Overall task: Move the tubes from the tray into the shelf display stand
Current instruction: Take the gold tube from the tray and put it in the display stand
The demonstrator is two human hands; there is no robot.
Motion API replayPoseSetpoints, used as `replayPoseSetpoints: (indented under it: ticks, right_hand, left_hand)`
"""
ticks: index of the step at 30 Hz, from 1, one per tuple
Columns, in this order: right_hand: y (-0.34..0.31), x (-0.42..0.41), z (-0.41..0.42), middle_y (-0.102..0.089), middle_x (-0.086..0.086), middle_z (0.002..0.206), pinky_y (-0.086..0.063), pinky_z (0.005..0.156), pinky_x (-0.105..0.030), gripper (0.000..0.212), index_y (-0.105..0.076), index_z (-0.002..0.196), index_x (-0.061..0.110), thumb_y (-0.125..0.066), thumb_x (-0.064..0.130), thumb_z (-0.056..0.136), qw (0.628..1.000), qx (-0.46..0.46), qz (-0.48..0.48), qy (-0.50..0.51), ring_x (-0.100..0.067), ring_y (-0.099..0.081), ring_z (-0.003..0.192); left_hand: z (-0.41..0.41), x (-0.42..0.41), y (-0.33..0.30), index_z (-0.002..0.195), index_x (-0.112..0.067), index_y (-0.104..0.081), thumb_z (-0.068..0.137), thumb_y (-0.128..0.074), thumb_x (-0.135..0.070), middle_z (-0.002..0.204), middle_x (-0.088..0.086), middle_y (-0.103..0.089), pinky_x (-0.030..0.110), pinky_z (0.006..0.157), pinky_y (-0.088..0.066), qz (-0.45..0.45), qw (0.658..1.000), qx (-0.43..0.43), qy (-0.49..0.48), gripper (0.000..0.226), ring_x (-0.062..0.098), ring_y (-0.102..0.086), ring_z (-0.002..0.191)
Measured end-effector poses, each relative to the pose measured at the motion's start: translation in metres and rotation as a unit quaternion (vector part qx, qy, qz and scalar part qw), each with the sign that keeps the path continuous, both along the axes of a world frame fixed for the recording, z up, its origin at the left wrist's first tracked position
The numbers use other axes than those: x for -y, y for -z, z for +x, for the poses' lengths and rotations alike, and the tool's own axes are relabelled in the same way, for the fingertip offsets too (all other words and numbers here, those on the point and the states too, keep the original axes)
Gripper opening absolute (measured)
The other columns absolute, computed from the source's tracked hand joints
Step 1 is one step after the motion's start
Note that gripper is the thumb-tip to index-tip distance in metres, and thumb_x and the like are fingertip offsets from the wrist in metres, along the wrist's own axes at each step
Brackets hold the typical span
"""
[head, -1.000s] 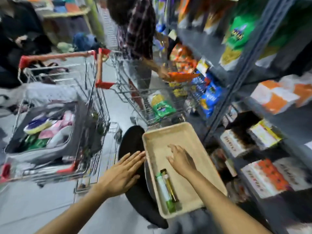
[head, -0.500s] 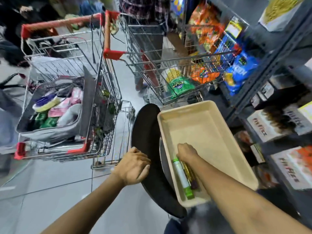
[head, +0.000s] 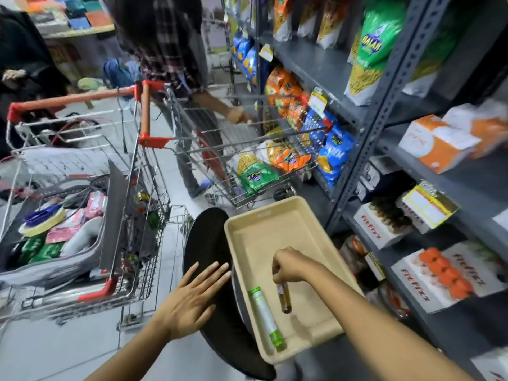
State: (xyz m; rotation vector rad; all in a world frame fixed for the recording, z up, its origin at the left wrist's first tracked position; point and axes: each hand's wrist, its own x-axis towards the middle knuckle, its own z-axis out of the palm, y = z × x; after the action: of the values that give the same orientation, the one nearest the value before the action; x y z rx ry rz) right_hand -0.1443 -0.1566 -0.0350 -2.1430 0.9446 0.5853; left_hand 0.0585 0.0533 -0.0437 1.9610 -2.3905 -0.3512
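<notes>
One slim amber tube (head: 285,299), dangling

This is a shop, the kind where you buy food. On the right stand tall grey metal shelves (head: 384,86) full of things to buy. There are big snack bags (head: 371,48) in green, orange and blue, and white and orange boxes (head: 437,144) lower down. Small yellow price tags (head: 318,101) hang on the shelf edges. Two wire shopping carts with red handles stand on the pale tiled floor (head: 55,350). The left cart (head: 82,210) is packed with goods. The other cart (head: 247,160) has snack bags in it, and a person in a checked shirt (head: 165,42) stands behind it.
</notes>
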Motion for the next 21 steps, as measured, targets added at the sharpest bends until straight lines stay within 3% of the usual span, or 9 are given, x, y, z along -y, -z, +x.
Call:
replayPoseSetpoints:
  ticks: [3,6,10,13,16,18,21]
  right_hand:
    - [-0.045,-0.002,-0.013,-0.073,-0.009,0.095,-0.053,0.073,-0.031,0.025,-0.072,0.094,0.012,-0.072,0.020,0.070,0.998,0.064,-0.026,-0.008,-0.021,-0.063,0.083]
    - [-0.113,0.009,-0.037,-0.073,-0.006,0.097,-0.052,0.076,-0.029,0.029,-0.071,0.101,0.014,-0.070,0.018,0.073,0.992,0.103,-0.067,-0.007,-0.013,-0.057,0.079]
    - [-0.214,0.020,-0.076,-0.072,-0.002,0.090,-0.050,0.062,-0.020,0.026,-0.071,0.102,0.019,-0.066,0.022,0.076,0.977,0.151,-0.153,0.007,-0.016,-0.062,0.077]
    - [-0.294,0.020,-0.112,-0.066,0.010,0.077,-0.036,0.055,-0.013,0.029,-0.071,0.107,0.022,-0.068,0.018,0.079,0.967,0.160,-0.200,0.005,0.001,-0.053,0.064]
    - [-0.368,0.018,-0.149,-0.058,0.025,0.061,-0.037,0.054,-0.007,0.022,-0.071,0.100,0.026,-0.071,0.020,0.079,0.956,0.172,-0.237,0.023,0.014,-0.053,0.056]
    - [-0.410,0.016,-0.170,-0.065,0.016,0.063,-0.039,0.054,-0.009,0.013,-0.071,0.093,0.021,-0.073,0.025,0.081,0.945,0.184,-0.267,0.037,0.005,-0.053,0.055]
    - [-0.469,0.018,-0.210,-0.073,0.003,0.084,-0.046,0.064,-0.018,0.013,-0.071,0.095,0.019,-0.069,0.026,0.084,0.919,0.172,-0.347,0.067,-0.002,-0.058,0.068]
  left_hand:
    - [0.008,-0.008,0.001,0.150,-0.024,-0.004,0.092,-0.044,-0.042,0.158,-0.005,-0.008,0.046,0.112,0.000,-0.009,1.000,0.012,-0.012,0.073,0.016,-0.006,0.143]
    - [0.001,0.019,-0.008,0.150,-0.023,-0.004,0.093,-0.038,-0.050,0.157,-0.005,-0.011,0.042,0.112,-0.001,-0.038,0.999,0.004,-0.034,0.072,0.017,-0.012,0.143]
    - [-0.028,0.098,-0.042,0.150,-0.021,-0.006,0.093,-0.036,-0.052,0.157,-0.001,-0.015,0.041,0.113,0.000,-0.109,0.994,0.003,0.002,0.072,0.015,-0.009,0.143]
    - [-0.060,0.159,-0.082,0.150,-0.022,-0.003,0.094,-0.032,-0.053,0.157,-0.001,-0.009,0.042,0.113,0.001,-0.166,0.985,-0.018,0.036,0.070,0.013,-0.001,0.143]
    - [-0.098,0.213,-0.127,0.150,-0.024,-0.003,0.093,-0.031,-0.055,0.156,-0.003,-0.007,0.040,0.114,0.003,-0.214,0.973,-0.043,0.073,0.071,0.012,0.000,0.143]
    - [-0.125,0.244,-0.158,0.150,-0.023,-0.004,0.093,-0.027,-0.057,0.157,-0.002,-0.010,0.039,0.114,0.004,-0.244,0.962,-0.052,0.112,0.070,0.014,-0.004,0.143]
    - [-0.179,0.284,-0.207,0.150,-0.021,-0.005,0.094,-0.031,-0.056,0.158,-0.002,-0.012,0.039,0.114,0.000,-0.274,0.941,-0.084,0.179,0.072,0.012,-0.004,0.143]
